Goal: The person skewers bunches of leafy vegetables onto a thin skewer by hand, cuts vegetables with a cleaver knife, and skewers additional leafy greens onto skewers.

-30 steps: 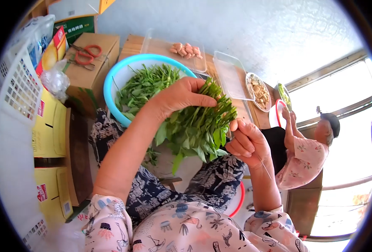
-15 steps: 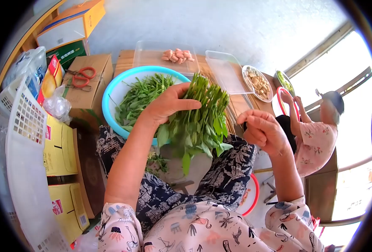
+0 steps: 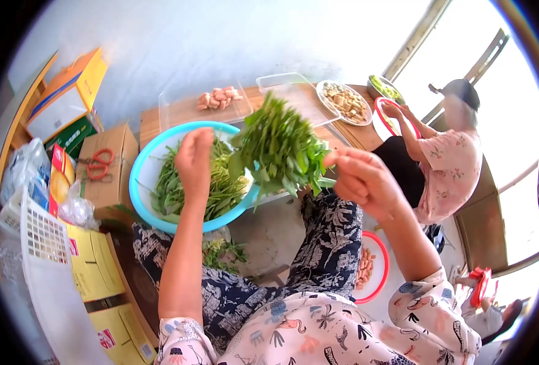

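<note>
A bunch of leafy greens [image 3: 275,143] is up in the air beside the basin, its leafy ends toward the right. My right hand [image 3: 364,181] is closed at the bunch's right end, fingertips pinching the leaves. My left hand [image 3: 194,163] is over the basin, apart from the bunch and holding nothing; its fingers are loosely open and partly foreshortened. Below it, the turquoise-rimmed basin [image 3: 140,198] contains more loose greens [image 3: 171,182], with pale stems toward its right side.
Behind the basin, a wooden table [image 3: 150,125] bears a clear tray [image 3: 171,109] of pink pieces [image 3: 219,98] and a plate of chopped food [image 3: 344,102]. Red scissors [image 3: 101,163] lie on a cardboard box [image 3: 114,146]. Another person [image 3: 449,155] sits at right. A red-rimmed basin [image 3: 384,261] stands below.
My left hand has let go of the bunch and moved left over the basin. The bunch has swung up and turned, now at my right hand. The view has shifted.
</note>
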The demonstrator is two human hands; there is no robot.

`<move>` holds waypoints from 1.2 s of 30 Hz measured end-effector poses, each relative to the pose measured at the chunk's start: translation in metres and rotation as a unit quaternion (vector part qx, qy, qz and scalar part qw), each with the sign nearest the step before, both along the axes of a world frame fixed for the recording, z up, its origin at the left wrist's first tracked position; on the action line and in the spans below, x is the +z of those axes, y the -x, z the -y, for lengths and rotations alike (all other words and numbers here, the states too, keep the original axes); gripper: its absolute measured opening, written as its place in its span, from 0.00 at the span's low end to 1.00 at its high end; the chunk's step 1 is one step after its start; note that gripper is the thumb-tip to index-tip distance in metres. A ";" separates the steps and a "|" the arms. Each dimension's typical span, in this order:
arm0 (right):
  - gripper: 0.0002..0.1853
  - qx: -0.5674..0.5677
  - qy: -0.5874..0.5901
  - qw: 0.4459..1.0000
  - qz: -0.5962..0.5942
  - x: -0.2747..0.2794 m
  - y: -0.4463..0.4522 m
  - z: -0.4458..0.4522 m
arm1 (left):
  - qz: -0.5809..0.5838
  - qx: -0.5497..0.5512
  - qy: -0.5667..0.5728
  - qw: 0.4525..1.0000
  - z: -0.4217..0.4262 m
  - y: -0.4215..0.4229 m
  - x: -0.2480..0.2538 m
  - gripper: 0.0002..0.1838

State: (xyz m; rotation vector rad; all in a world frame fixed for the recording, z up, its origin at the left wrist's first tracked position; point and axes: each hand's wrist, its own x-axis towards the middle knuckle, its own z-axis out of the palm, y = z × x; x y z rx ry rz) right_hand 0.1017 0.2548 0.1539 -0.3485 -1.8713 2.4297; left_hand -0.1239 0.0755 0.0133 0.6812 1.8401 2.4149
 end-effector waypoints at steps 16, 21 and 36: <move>0.11 0.042 -0.007 0.998 0.051 -0.025 -0.008 0.014 | 0.069 -0.307 0.018 0.949 -0.009 -0.037 0.020 0.26; 0.12 0.064 -0.028 0.995 0.076 -0.024 -0.014 0.000 | 0.111 -0.394 0.004 0.912 -0.012 -0.040 0.016 0.16; 0.15 -0.039 -0.084 0.986 0.138 -0.102 0.017 -0.102 | 0.184 -0.434 0.004 0.882 -0.024 -0.055 0.018 0.12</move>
